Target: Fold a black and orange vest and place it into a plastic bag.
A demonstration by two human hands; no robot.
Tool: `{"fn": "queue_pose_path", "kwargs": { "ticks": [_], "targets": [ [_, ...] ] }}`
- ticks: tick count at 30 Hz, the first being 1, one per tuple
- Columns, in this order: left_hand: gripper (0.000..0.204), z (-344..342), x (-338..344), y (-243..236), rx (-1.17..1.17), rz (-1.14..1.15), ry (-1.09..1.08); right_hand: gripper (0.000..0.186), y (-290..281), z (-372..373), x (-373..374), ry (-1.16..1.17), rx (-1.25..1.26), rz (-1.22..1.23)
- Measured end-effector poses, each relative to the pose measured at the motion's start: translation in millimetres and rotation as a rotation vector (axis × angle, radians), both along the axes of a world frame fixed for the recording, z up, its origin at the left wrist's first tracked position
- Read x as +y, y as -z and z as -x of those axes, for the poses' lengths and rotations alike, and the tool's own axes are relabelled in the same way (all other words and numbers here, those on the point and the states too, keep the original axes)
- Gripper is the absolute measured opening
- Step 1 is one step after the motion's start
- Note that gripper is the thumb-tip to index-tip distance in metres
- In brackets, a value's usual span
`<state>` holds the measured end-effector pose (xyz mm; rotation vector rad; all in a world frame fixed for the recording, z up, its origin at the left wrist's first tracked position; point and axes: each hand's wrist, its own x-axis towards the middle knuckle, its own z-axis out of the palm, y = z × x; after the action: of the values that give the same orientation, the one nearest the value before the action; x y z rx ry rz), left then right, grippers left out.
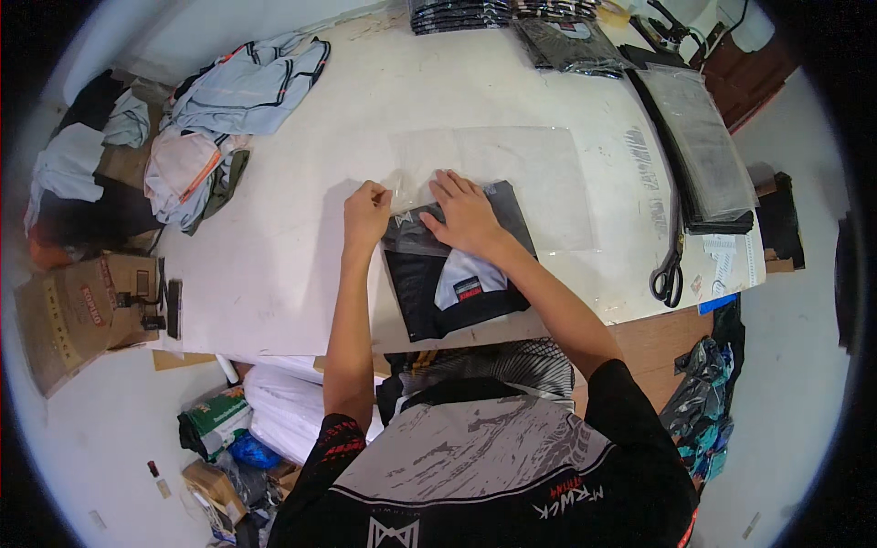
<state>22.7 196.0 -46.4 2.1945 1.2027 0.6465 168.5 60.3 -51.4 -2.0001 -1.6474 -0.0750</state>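
Note:
A folded black garment (457, 292) with a white collar patch lies on the white table (274, 265), inside a clear plastic bag (416, 239). My left hand (366, 214) pinches the bag's flap at its upper left corner. My right hand (466, 212) presses flat on the top of the bagged garment, fingers spread. More clear plastic sheet (512, 173) lies flat just beyond the hands.
Loose grey and pale garments (228, 110) are heaped at the table's left. Stacks of bagged black garments (512, 18) sit at the far edge, a pile of clear bags (703, 146) at the right. Black scissors (669, 274) lie near the right front edge. Cardboard boxes (82, 310) stand on the floor left.

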Motion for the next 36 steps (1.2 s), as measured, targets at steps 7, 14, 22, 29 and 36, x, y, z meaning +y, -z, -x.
{"fn": "queue_pose_path", "kwargs": {
  "ticks": [7,14,22,29,36],
  "targets": [
    [0.019,-11,2,-15,-0.116,0.127,0.305,0.056,-2,-47,45,0.027,0.102,0.243],
    [0.020,-33,15,-17,-0.066,-0.040,0.401,0.066,35,-52,52,-0.002,-0.086,0.105],
    [0.013,-45,34,0,-0.116,0.062,0.206,0.064,41,-54,51,0.027,-0.050,0.129],
    [0.022,-24,48,16,-0.200,0.179,-0.031,0.065,38,-52,53,0.002,-0.082,0.128],
    [0.033,-61,51,-10,-0.102,0.172,0.030,0.066,38,-52,51,0.021,-0.117,0.154]
  ]
}}
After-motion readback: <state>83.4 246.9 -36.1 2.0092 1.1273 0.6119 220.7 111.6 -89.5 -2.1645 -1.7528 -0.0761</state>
